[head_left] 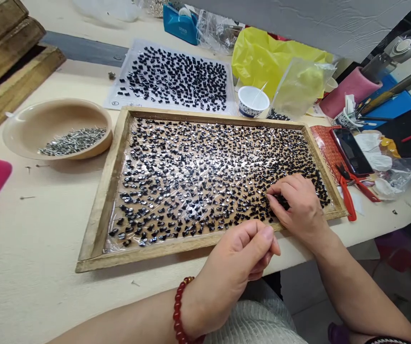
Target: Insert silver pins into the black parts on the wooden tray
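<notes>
My left hand (243, 253), with a red bead bracelet at the wrist, is curled closed in front of the tray's near edge. Whatever its fingers may hold is hidden. Over the right part of the wooden-framed tray (148, 259), my right hand (295, 203) reaches down with thumb and index fingertips pinched together among the small black pieces (191, 179). What sits between those fingertips is too small to make out. The black pieces, many with shiny spots, lie spread across the tray's plastic-covered bottom.
A beige bowl (57, 114) of metal pins stands left of the tray. Behind lies a white sheet (119, 98) with black pieces, beside a small white cup (254, 101). Red-handled scissors (349, 198) and a phone (352, 150) lie right. Wooden frames (8, 52) are stacked far left.
</notes>
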`<state>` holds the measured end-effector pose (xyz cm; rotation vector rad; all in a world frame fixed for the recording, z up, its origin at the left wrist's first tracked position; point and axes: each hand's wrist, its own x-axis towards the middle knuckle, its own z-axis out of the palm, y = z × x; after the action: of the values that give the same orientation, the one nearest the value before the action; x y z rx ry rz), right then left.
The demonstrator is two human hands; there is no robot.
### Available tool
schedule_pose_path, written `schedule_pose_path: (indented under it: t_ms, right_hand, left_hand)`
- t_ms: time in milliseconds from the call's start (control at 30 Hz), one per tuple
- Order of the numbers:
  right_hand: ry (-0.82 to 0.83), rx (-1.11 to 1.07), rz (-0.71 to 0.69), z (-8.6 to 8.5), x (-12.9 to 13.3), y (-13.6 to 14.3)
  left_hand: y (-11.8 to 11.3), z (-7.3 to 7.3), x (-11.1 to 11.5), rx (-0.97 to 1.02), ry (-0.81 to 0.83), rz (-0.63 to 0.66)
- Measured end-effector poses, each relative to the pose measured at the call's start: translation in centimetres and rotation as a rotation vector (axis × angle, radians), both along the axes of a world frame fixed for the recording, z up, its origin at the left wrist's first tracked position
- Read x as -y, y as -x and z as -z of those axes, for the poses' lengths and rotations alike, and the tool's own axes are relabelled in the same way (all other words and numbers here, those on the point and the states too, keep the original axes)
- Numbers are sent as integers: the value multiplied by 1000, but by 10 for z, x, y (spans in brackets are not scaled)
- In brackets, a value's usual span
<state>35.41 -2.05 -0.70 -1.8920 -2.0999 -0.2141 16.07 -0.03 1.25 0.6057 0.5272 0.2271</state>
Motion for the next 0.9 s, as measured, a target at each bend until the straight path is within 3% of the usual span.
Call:
schedule_pose_path:
  t_ms: [133,267,400,567,733,833,900]
  right_hand:
    - [-37,-170,-12,-11,8,5]
    - [51,-577,-155,-26,27,19]
    - [88,-749,-192,-30,39,28]
    - [83,-782,-184,-29,42,27]
    - [35,-750,-121,-27,30,20]
    - [-112,-502,-44,-21,11,9]
    - [-114,-273,-55,-14,-2,2]
  left_hand:
    - [-1,2,-1,20,-12,-34]
    - [-1,1,-3,50,4,-80]
    - [0,1,-3,48,-15,-18]
    - [0,2,-2,38,-59,31]
    - [-2,3,0,59,-3,-18]
    - [-3,2,1,48,28,-50]
    - [-4,2,0,59,32,-36]
